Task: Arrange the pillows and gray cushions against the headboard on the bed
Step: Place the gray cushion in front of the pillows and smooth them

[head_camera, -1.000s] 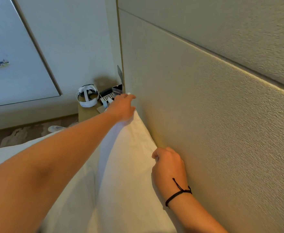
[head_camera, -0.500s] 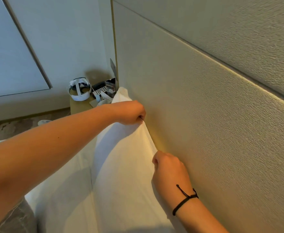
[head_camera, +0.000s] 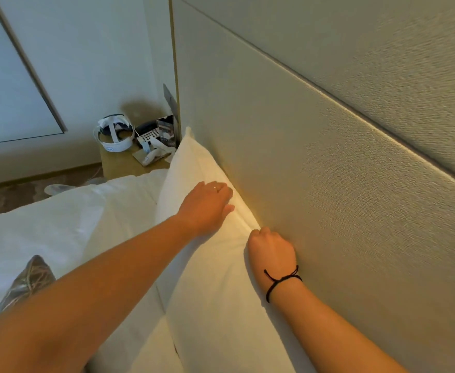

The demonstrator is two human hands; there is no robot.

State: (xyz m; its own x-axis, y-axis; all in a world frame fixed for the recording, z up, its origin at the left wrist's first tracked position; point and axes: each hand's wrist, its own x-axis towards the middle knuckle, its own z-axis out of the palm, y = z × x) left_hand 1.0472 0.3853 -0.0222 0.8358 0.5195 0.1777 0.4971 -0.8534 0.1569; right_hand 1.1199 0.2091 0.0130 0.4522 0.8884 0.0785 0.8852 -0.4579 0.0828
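Observation:
A white pillow [head_camera: 194,168] stands upright, leaning against the beige padded headboard [head_camera: 315,170]. My left hand [head_camera: 207,205] lies flat on the pillow's upper face, fingers spread, near its top edge. My right hand [head_camera: 272,251], with a black cord on the wrist, is closed on the pillow's top edge where it meets the headboard. A second white pillow [head_camera: 129,265] stands in front of the first, partly hidden by my left arm. A gray patterned cushion [head_camera: 27,281] shows one corner at the lower left on the white bedding [head_camera: 32,232].
A wooden nightstand [head_camera: 118,162] beyond the pillow holds a white headset [head_camera: 113,133], a telephone [head_camera: 148,131] and small items. A wall [head_camera: 86,63] with a framed panel [head_camera: 5,90] is behind it. Patterned carpet [head_camera: 5,192] shows at the left.
My left hand let go of the pillow's top edge, slid toward me and now lies flat on the pillow. My right hand stays closed on the edge. The gray cushion has come further into view.

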